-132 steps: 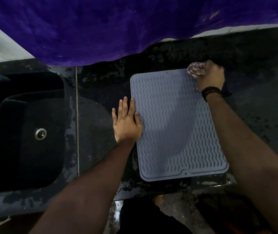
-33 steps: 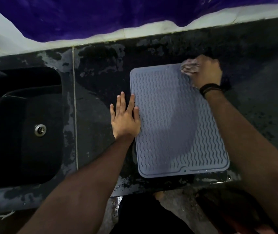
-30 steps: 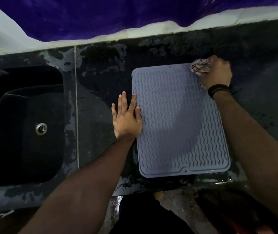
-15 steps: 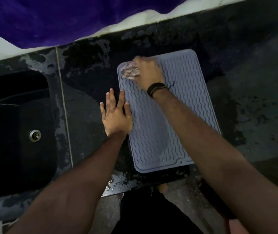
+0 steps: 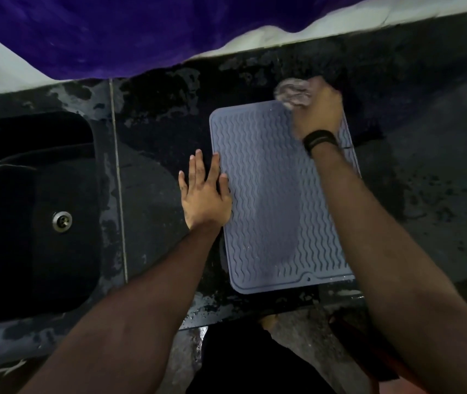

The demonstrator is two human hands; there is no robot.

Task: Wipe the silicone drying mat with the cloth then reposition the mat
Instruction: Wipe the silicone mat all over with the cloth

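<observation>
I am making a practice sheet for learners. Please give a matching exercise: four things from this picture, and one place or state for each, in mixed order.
Things:
1. cloth
2. left hand
3. drain
4. wristband

Places or states:
A. in the sink's bottom
B. bunched in the right hand
C. flat on the mat's left edge
D. around the right wrist

Pairs: 1-B, 2-C, 3-A, 4-D
</observation>
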